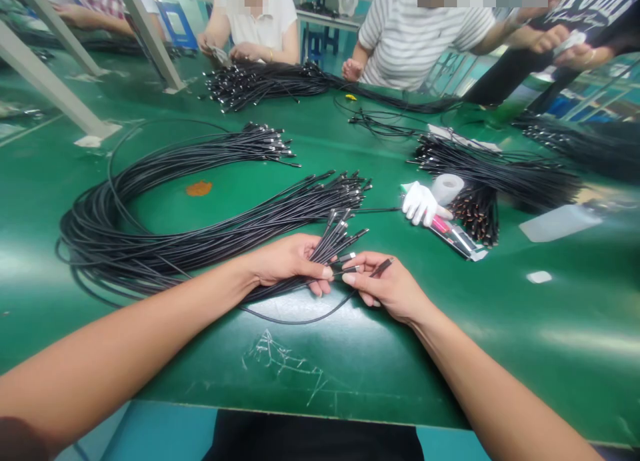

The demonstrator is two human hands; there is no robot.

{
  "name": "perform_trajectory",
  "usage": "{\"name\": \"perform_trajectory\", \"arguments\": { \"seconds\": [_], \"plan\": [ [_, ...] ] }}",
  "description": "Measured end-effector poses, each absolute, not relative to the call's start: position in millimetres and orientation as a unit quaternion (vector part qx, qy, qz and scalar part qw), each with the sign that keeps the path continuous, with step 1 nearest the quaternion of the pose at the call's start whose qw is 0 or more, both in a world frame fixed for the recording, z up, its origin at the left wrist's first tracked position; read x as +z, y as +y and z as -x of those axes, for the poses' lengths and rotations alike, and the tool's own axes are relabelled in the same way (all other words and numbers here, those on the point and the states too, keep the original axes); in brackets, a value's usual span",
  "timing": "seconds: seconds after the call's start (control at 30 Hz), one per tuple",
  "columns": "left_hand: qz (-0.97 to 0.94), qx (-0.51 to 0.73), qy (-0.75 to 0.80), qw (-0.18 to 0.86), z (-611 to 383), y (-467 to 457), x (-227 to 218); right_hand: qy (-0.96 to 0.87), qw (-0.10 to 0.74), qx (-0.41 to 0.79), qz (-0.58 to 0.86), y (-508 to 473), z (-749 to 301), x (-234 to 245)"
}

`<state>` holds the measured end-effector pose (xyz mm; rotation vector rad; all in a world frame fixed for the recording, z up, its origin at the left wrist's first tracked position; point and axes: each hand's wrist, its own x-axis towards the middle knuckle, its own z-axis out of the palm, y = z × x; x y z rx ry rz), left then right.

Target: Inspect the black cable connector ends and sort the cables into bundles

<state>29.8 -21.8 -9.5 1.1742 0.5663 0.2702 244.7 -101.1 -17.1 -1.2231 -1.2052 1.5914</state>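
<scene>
My left hand (295,261) is closed around a small bunch of black cables (327,244), their metal-tipped connectors fanning out past the thumb. Close beside it, my right hand (383,284) pinches a cable end (384,266) that points up to the right. A connector from the left bunch also lies at the right thumb and fingertips. From the right hand a single cable loops down and back left over the table. Behind my left hand, a large curved bundle of black cables (200,237) lies in a U shape, both ends toward the right.
A white glove (420,204), a tape roll (449,189) and more cable bundles (490,164) lie to the right on the green table (400,374). Metal posts (55,87) rise at the left. Across the table, several people sit or stand by another cable heap (260,84).
</scene>
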Motion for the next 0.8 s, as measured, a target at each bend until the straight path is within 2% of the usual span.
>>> {"name": "perform_trajectory", "arguments": {
  "seconds": [0.4,0.63,0.8],
  "plan": [
    [-0.496,0.165,0.284,0.803,-30.2,-21.9,-15.0,-0.555,0.412,0.556,0.461,-105.0,-242.9,-16.0],
    [-0.507,0.146,0.285,0.800,-28.6,-21.3,-15.2,-0.463,0.463,0.576,0.489,-104.3,-237.1,-22.0],
    [-0.511,0.130,0.275,0.804,-29.1,-22.7,-12.5,-0.484,0.449,0.578,0.480,-104.5,-236.7,-21.8]
  ]
}}
